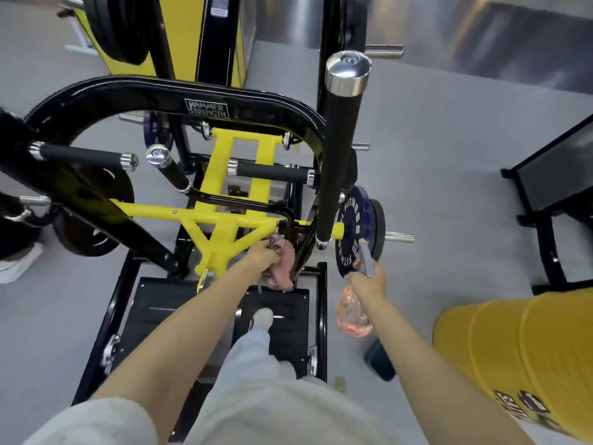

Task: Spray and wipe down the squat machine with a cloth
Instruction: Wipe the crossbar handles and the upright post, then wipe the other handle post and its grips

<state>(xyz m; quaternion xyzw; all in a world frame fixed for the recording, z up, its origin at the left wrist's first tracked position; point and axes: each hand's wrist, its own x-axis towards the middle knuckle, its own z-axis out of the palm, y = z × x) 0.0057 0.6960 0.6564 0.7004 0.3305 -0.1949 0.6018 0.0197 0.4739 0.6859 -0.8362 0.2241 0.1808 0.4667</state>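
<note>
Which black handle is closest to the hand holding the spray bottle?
The long handle beside the blue plate, nearest the right hand; the three shorter handles sit farther left.

Pale grey gym floor (449, 149), black metal-framed stand (545, 200) at right edge, yellow panel (183, 14) behind, white shoe (16, 264) at left edge, yellow fabric with dark lettering (513, 348) lower right, small dark blue object (380, 361) on floor beside it.

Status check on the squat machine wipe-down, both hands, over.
Left hand grips pink cloth at the yellow frame joint. Right hand holds spray bottle beside blue plate. Long black handle stands between them.
</note>
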